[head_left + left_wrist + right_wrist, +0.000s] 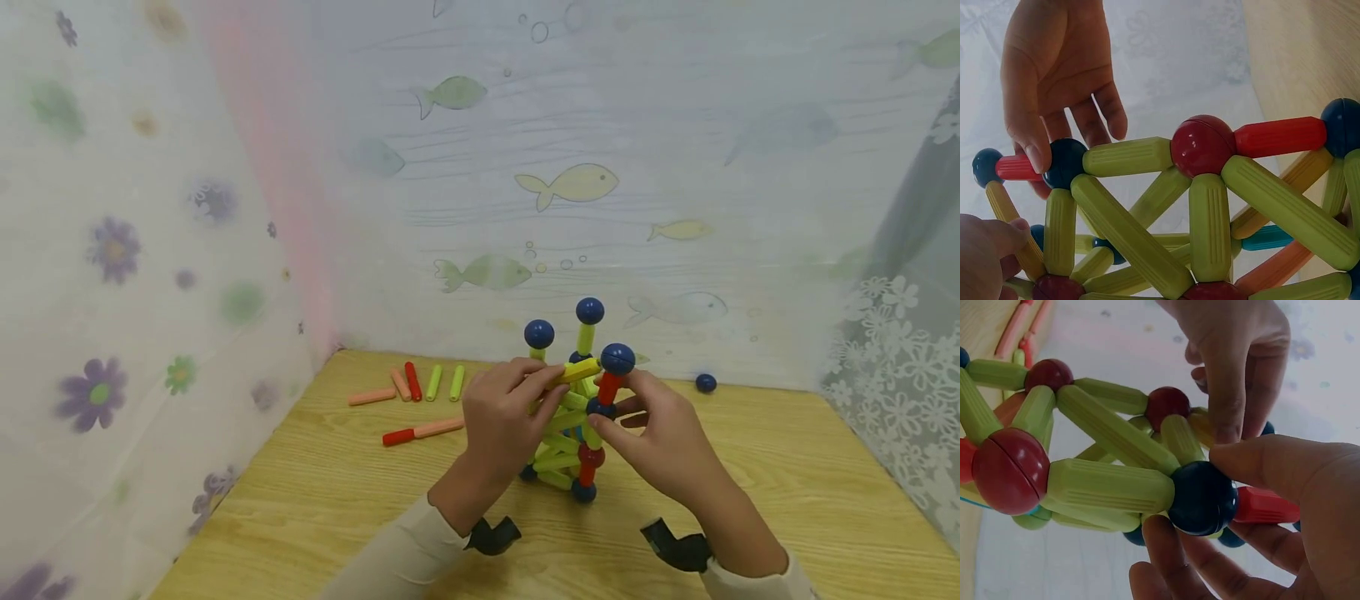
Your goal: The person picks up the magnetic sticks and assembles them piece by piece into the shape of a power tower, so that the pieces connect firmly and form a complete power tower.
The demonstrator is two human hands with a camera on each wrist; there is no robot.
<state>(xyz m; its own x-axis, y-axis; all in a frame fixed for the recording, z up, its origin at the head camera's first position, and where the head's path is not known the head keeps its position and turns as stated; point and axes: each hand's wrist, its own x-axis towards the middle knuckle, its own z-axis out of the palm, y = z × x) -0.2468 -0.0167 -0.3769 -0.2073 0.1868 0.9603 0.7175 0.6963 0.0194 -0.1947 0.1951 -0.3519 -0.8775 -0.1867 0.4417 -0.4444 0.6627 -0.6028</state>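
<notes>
A standing frame of ball-and-rod building pieces, mostly green rods (564,460) with blue and red balls, stands on the table between both hands. My left hand (504,412) pinches a yellow rod (582,369) near the top. The rod's far end meets a top blue ball (618,358), which sits on a short red rod (608,388). With thumb and fingers, my right hand (670,435) grips the blue ball joint (1202,497) below that red rod. In the left wrist view, the yellow rod's lower end reaches a red ball (1058,288).
Loose peach rods (372,397), a red rod (412,382) and two green rods (434,383) lie at the back left. Nearer lies a red rod (398,437) end to end with a peach one. A loose blue ball (706,383) rests at the back right.
</notes>
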